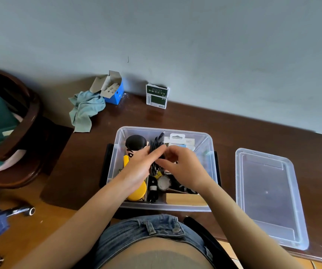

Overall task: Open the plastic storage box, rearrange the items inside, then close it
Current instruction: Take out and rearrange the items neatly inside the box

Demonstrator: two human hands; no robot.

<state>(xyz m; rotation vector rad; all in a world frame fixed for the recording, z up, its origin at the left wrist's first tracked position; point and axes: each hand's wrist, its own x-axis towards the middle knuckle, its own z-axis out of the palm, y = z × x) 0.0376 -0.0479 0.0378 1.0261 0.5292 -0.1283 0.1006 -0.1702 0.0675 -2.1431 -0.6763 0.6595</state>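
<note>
The clear plastic storage box [207, 140] stands open on the dark wooden table, its lid [268, 197] lying flat to the right. Inside are a cartoon figure with a black head [135, 142], a yellow round item [136, 193], a bundle of black cable [157, 144], white packaged cards [181, 140], a small round tin [164, 182] and a wooden piece [185, 199]. My left hand [139, 167] reaches into the box with straight fingers against the black cable. My right hand [183, 167] is curled over the box's middle, fingertips meeting the cable; what it pinches is hidden.
At the table's back stand an open blue cardboard box [113, 90], a crumpled teal cloth [84, 109] and a green-white packet [157, 96] against the wall. A dark wooden chair [26, 133] is at left. A metal tool [21, 210] lies on the floor.
</note>
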